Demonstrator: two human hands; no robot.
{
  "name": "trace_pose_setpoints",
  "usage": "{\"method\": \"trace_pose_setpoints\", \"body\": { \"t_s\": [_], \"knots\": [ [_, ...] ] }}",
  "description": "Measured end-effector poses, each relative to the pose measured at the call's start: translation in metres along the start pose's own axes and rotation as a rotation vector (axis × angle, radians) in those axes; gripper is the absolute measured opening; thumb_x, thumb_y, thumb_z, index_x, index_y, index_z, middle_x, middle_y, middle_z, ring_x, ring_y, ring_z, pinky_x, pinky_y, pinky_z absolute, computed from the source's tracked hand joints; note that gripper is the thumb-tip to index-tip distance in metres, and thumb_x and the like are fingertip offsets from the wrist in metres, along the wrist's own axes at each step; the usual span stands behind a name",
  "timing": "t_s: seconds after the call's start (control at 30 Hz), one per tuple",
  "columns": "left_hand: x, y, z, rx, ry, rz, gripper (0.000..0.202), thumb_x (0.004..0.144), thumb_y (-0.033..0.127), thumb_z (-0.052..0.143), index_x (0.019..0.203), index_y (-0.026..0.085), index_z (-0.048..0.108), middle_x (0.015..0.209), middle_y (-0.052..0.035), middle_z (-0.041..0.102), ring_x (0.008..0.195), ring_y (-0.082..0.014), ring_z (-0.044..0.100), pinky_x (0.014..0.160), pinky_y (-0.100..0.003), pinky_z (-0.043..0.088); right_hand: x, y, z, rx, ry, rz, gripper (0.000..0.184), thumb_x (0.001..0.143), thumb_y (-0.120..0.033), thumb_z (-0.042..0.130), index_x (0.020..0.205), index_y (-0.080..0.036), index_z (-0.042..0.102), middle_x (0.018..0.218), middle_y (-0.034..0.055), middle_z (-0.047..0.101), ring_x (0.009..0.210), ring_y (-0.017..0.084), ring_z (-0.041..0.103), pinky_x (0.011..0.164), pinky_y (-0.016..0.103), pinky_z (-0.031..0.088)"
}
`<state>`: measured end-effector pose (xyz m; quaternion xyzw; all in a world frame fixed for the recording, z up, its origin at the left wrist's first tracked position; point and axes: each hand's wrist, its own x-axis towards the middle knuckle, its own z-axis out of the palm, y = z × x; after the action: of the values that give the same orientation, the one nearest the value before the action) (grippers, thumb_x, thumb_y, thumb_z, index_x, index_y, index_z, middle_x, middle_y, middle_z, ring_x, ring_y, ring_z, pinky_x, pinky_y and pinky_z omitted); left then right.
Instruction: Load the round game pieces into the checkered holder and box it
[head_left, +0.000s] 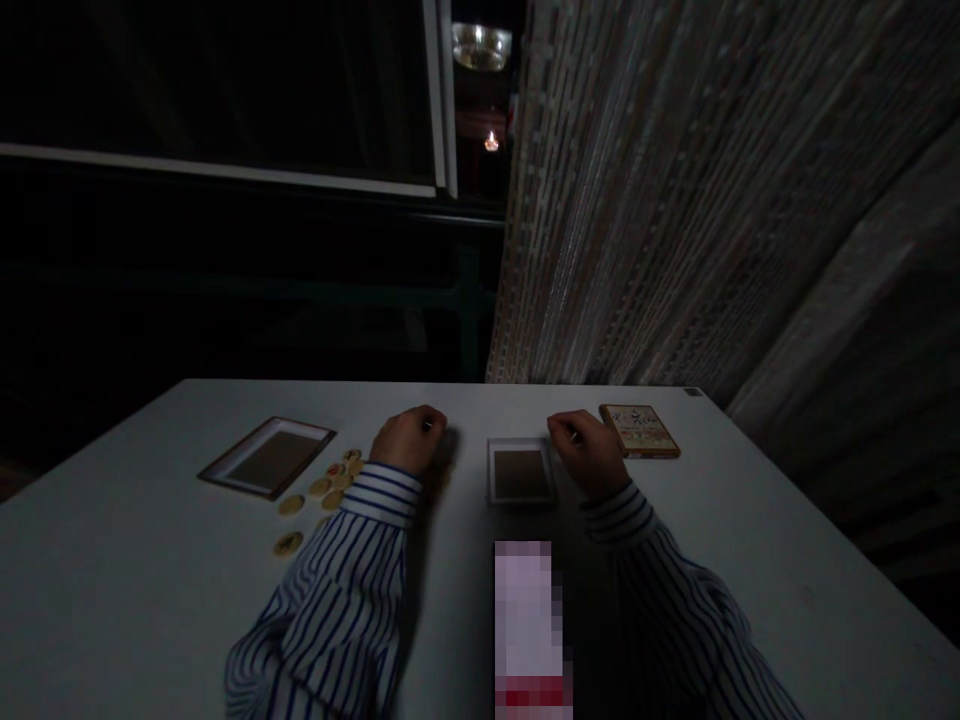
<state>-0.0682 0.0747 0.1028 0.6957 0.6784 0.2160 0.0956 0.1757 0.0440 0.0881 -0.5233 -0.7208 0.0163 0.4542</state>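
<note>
My left hand point(407, 440) rests on the white table point(465, 600) with its fingers curled into a fist, and nothing shows in it. Beside and partly behind that wrist lie several round wooden Chinese chess pieces point(291, 505), some with dark or red characters; my forearm hides part of the group. My right hand point(591, 455), also curled closed with nothing visible inside, sits just right of a small, shallow, clear-rimmed box point(521, 474) with a brown inside. Right of this hand lies a flat printed box or lid point(643, 431) with dark characters.
A shallow brown-rimmed tray point(268, 457) lies at the left. Near me stands a phone-like object point(529, 610) with a blurred-out screen. Beyond the table's far edge hang a beaded curtain point(600, 200) and a dark window frame point(442, 100). The room is dim.
</note>
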Motion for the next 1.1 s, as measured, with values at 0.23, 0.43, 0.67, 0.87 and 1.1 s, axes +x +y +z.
{"method": "trace_pose_setpoints", "body": {
  "t_s": [0.23,0.43,0.67,0.87,1.1],
  "knots": [
    [0.009,-0.008,0.012,0.170,-0.230,0.024,0.035,0.074,0.042,0.045,0.094,0.022,0.065,0.098,-0.0083,0.067,0.091,-0.0236,0.061,0.075,-0.030,0.045,0.018,-0.002,-0.008,-0.053,-0.040,-0.023,0.013,0.078,-0.021,0.049,0.080,-0.017,0.061,0.076,0.0043,0.062,0.066,0.013,0.055,0.064,0.025,0.042],
    [0.011,-0.014,0.023,0.320,-0.363,0.081,0.040,0.069,0.047,0.049,0.093,0.020,0.065,0.099,-0.0118,0.066,0.091,-0.0261,0.061,0.073,-0.033,0.045,0.031,-0.007,0.005,-0.135,-0.201,-0.037,0.013,0.079,-0.021,0.049,0.078,-0.018,0.061,0.074,0.0029,0.061,0.067,0.013,0.056,0.064,0.025,0.041],
    [0.010,-0.012,0.032,0.415,-0.408,0.073,0.039,0.070,0.045,0.045,0.090,0.019,0.065,0.098,-0.0126,0.066,0.091,-0.0277,0.060,0.073,-0.036,0.046,0.030,-0.008,0.026,-0.160,-0.248,-0.148,0.017,0.080,-0.019,0.044,0.076,-0.017,0.060,0.071,0.0042,0.060,0.068,0.014,0.054,0.064,0.024,0.041],
    [0.009,-0.009,0.038,0.440,-0.369,0.041,0.043,0.068,0.044,0.046,0.091,0.014,0.065,0.101,-0.0158,0.064,0.095,-0.0307,0.057,0.076,-0.039,0.045,0.028,-0.006,0.021,-0.177,-0.264,-0.134,0.016,0.080,-0.019,0.045,0.076,-0.017,0.060,0.073,0.0039,0.060,0.069,0.013,0.055,0.065,0.023,0.040],
    [0.011,-0.008,0.042,0.440,-0.372,0.036,0.038,0.063,0.043,0.052,0.087,0.018,0.067,0.105,-0.0137,0.062,0.100,-0.0306,0.054,0.079,-0.039,0.043,0.028,-0.010,0.017,-0.183,-0.268,-0.127,0.015,0.080,-0.019,0.044,0.077,-0.017,0.059,0.074,0.0036,0.060,0.071,0.013,0.055,0.066,0.023,0.040]
  ]
}}
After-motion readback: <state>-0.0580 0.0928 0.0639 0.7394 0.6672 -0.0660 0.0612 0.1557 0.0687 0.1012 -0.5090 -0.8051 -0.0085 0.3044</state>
